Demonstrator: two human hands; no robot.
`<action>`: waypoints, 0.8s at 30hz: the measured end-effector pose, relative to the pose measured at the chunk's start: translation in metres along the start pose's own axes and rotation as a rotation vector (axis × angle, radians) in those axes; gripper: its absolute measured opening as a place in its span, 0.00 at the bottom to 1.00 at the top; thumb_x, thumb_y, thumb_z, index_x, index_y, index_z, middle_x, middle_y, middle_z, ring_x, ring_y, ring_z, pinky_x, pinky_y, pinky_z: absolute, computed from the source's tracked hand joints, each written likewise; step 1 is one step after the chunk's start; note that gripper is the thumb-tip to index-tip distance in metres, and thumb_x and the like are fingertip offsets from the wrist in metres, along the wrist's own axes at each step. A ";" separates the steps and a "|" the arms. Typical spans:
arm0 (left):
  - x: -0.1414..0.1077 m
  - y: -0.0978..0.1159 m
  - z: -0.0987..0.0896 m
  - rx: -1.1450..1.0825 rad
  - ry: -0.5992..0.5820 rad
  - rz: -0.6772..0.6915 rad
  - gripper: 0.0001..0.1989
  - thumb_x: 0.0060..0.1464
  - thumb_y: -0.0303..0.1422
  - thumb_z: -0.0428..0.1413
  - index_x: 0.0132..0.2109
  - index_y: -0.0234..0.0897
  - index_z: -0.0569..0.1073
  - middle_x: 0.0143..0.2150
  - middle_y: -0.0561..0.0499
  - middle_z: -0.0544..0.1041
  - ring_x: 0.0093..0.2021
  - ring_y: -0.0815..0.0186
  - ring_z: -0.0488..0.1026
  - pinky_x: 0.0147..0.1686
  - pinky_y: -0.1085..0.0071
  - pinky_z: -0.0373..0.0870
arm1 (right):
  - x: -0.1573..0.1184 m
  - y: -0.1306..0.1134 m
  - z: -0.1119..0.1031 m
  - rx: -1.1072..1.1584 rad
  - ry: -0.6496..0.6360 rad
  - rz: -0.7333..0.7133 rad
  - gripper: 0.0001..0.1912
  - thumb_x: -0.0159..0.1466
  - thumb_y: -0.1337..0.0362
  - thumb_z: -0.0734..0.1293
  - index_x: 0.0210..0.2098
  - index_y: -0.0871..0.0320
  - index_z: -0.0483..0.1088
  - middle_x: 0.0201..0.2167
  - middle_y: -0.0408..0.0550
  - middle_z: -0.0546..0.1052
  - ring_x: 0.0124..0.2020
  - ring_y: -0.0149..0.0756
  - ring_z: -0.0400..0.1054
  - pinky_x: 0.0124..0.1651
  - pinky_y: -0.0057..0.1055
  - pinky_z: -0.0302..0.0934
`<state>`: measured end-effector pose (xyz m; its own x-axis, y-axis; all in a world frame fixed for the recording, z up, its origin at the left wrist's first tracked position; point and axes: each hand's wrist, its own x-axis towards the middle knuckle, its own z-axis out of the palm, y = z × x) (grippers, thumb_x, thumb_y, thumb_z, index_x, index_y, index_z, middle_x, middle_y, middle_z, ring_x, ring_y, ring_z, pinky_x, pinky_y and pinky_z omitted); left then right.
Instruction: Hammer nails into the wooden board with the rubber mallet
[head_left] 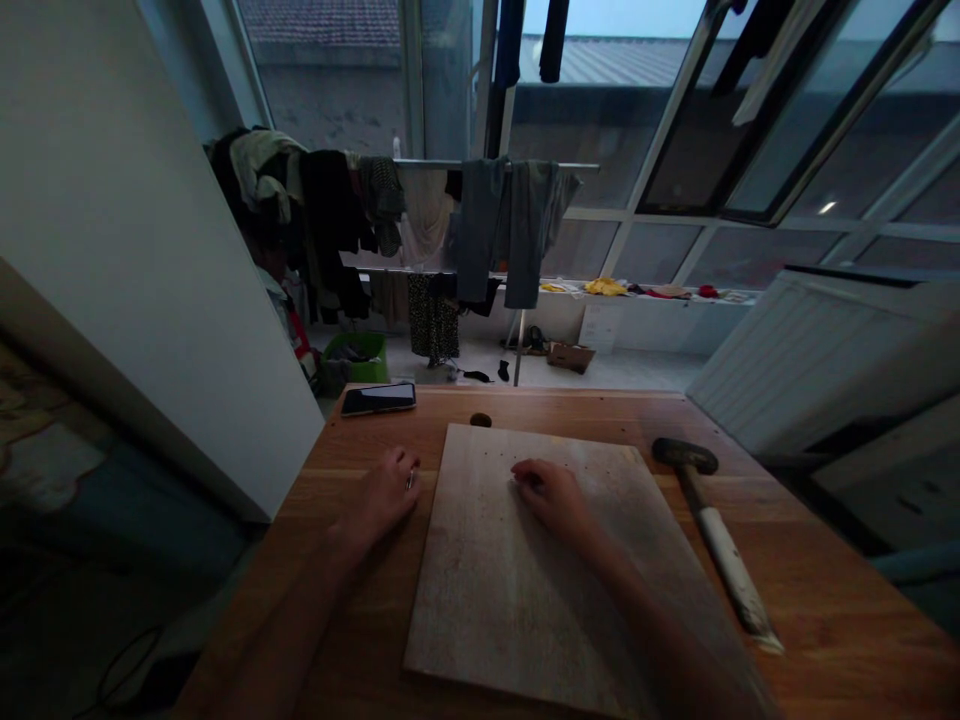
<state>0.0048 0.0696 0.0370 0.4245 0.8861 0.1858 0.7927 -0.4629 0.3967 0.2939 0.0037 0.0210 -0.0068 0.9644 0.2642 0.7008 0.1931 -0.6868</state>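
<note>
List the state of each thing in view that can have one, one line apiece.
Board, lying flat.
Left hand, curled, beside the board; grip unclear.
Right hand, curled, over the board; grip unclear.
Hammer, lying down, not held.
Phone, lying flat, unlit.
Laundry, hung up.
Green basket, holding dark contents.
Upper-right window, open.

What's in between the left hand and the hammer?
The head view shows the pale board, with the right hand over it, and bits of table.

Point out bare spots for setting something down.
Bare table lies right of the hammer. The board is bare at its near left, short of the right hand. Crowded: the far left, where the phone and left hand sit by the board.
</note>
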 end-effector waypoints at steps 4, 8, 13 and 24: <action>0.026 0.030 0.014 -0.194 0.109 0.180 0.12 0.59 0.27 0.55 0.51 0.36 0.75 0.50 0.44 0.76 0.53 0.57 0.73 0.56 0.61 0.70 | 0.027 -0.007 0.011 -0.019 0.011 -0.017 0.14 0.59 0.78 0.65 0.41 0.58 0.76 0.39 0.47 0.80 0.39 0.34 0.75 0.47 0.33 0.68; 0.059 0.057 0.043 -0.352 0.035 0.312 0.17 0.56 0.23 0.55 0.52 0.37 0.74 0.52 0.45 0.78 0.52 0.59 0.75 0.56 0.63 0.71 | 0.049 -0.012 0.022 -0.068 0.034 -0.018 0.05 0.65 0.72 0.69 0.41 0.60 0.74 0.38 0.44 0.77 0.38 0.34 0.73 0.46 0.36 0.68; 0.071 0.066 0.061 -0.397 0.008 0.263 0.17 0.56 0.21 0.55 0.52 0.36 0.73 0.40 0.48 0.80 0.41 0.61 0.77 0.47 0.66 0.73 | 0.053 -0.009 0.022 -0.093 0.059 -0.002 0.05 0.68 0.64 0.69 0.40 0.60 0.73 0.34 0.42 0.76 0.36 0.34 0.72 0.43 0.36 0.68; 0.075 0.061 0.062 -0.547 0.095 0.174 0.10 0.55 0.22 0.56 0.43 0.35 0.78 0.39 0.49 0.81 0.39 0.64 0.77 0.45 0.69 0.72 | 0.035 -0.009 -0.019 -0.151 0.097 0.032 0.09 0.66 0.63 0.67 0.45 0.56 0.73 0.45 0.50 0.78 0.41 0.36 0.74 0.47 0.34 0.69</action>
<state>0.1119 0.1065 0.0193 0.4670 0.8077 0.3598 0.3630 -0.5462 0.7549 0.3005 0.0319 0.0491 0.0811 0.9463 0.3129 0.7985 0.1262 -0.5886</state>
